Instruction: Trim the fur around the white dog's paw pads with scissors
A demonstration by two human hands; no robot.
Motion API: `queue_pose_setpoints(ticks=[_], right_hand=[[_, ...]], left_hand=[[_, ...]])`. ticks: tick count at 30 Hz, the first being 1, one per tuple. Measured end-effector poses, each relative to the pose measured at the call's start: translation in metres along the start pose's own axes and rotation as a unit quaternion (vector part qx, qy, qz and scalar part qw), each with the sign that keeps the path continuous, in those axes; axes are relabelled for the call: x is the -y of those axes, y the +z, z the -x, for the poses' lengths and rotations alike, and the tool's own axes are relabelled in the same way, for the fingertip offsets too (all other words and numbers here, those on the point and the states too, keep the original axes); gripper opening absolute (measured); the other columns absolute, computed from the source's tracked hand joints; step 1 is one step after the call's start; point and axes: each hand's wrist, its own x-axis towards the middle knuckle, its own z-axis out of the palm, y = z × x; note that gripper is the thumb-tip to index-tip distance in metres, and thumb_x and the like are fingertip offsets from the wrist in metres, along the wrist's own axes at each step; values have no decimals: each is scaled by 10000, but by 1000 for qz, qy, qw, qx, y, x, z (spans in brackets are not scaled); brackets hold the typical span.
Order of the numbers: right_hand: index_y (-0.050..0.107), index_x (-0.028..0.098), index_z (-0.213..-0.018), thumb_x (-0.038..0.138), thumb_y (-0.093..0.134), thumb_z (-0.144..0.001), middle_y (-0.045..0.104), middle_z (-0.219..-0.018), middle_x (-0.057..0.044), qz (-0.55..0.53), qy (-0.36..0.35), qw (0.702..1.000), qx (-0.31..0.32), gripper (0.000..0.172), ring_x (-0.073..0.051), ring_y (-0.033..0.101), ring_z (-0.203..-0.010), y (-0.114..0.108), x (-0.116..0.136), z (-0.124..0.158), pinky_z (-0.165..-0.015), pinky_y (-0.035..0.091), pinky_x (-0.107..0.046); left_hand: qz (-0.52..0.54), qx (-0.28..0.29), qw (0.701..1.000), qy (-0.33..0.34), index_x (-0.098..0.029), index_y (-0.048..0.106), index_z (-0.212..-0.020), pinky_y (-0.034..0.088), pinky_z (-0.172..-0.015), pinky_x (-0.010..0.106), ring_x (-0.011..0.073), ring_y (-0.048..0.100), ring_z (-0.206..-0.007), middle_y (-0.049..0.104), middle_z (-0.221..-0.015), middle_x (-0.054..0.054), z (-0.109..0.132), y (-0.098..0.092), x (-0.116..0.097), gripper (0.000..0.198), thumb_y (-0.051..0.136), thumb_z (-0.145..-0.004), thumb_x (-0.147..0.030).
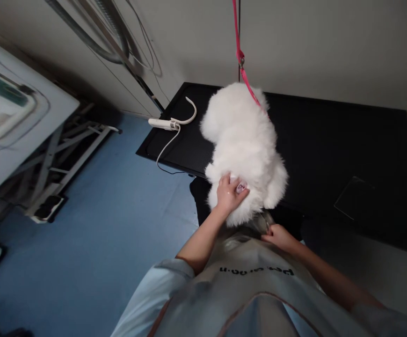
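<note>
A fluffy white dog (245,135) is on a black table (337,140), its rear towards me. My left hand (229,194) lies at its rear, fingers and thumb curved around a small, round, clear-looking thing (241,187) with purple marks. What kind of thing this is does not show clearly. Just right of the dog's rear, my right hand (279,235) is closed in a fist by the upper edge of my pale apron (252,262). Shiny grey material lies beside those fingers; what they grip is hidden.
A pink leash (238,42) runs from above down to the dog. On the table's left corner lies a white corded device (163,123) with a curved arm. Grey hoses (87,40) hang by the wall. A white tub (17,107) stands left over the blue floor (119,224).
</note>
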Motion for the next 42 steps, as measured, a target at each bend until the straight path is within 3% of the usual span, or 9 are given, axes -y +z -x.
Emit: queue_pose_setpoints(ticks=[4, 10, 16, 21, 25, 28, 32, 35, 42], right_hand=[[552, 193, -666, 192, 538, -743, 574, -595, -8, 50, 0, 998, -41, 78, -161, 535, -576, 6, 5, 5, -573, 346, -264], [550, 184, -812, 152, 420, -821, 586, -835, -91, 119, -127, 963, -206, 134, -234, 560, -820, -62, 41, 13, -777, 421, -362], [583, 207, -865, 105, 424, -820, 652, -910, -38, -26, -331, 943, -20, 194, -178, 597, -891, -88, 145, -55, -852, 466, -314], [577, 192, -901, 87, 465, -753, 664, -841, -21, -203, -151, 961, -108, 213, -155, 619, -774, -106, 174, -122, -798, 495, -308], [474, 224, -824, 254, 499, -802, 548, -580, 35, -464, 45, 872, -146, 45, -160, 606, -572, -137, 141, -117, -616, 518, -300], [462, 248, -961, 384, 587, -778, 660, -730, -9, -524, 94, 837, -127, 260, -204, 683, -735, -143, 108, -85, -664, 541, -324], [306, 260, -1354, 318, 718, -687, 685, -872, -10, -349, 8, 934, -80, 786, -205, 684, -809, -115, 83, -35, -763, 527, -338], [304, 204, -1444, 275, 617, -756, 674, -843, -34, -69, -96, 991, -57, 758, -212, 653, -731, -90, 81, -14, -738, 497, -352], [491, 130, -1390, 318, 596, -778, 623, -934, -149, 399, -291, 857, -147, 649, -311, 540, -888, -93, 92, -25, -860, 356, -427]], left_hand=[[-2, 1, 1000, 0, -180, 695, -1071, 439, -1001, 477, 321, 510, -1190, 523, -1285, 171, 1, -1, -1, 442, 716, -748, -480], [-5, 7, 1000, 6, -186, 691, -1084, 436, -997, 486, 325, 506, -1183, 511, -1297, 173, 3, -1, -1, 446, 713, -748, -479], [0, 13, 1000, 0, -193, 666, -1130, 429, -1005, 499, 326, 492, -1204, 513, -1307, 157, 4, 1, 1, 447, 712, -745, -417], [19, 7, 1000, -10, -220, 617, -1250, 430, -1010, 473, 314, 478, -1230, 457, -1378, 162, 4, -3, 7, 551, 706, -753, -438], [31, 16, 999, -9, -242, 614, -1266, 427, -1014, 464, 307, 473, -1233, 453, -1377, 152, 5, -6, 6, 559, 703, -759, -460], [30, 23, 999, -15, -245, 614, -1268, 434, -1004, 466, 311, 475, -1223, 455, -1367, 155, 4, -7, 3, 561, 709, -757, -454], [21, 32, 999, -17, -245, 614, -1267, 437, -993, 480, 315, 482, -1207, 458, -1358, 158, 3, -9, -2, 543, 701, -769, -441], [20, 34, 999, -19, -235, 620, -1259, 430, -1002, 483, 323, 476, -1215, 460, -1357, 161, 1, -10, -4, 545, 705, -765, -449], [27, 55, 998, -22, -248, 613, -1263, 439, -994, 486, 330, 480, -1223, 459, -1375, 151, 0, -12, -2, 572, 733, -737, -440]])
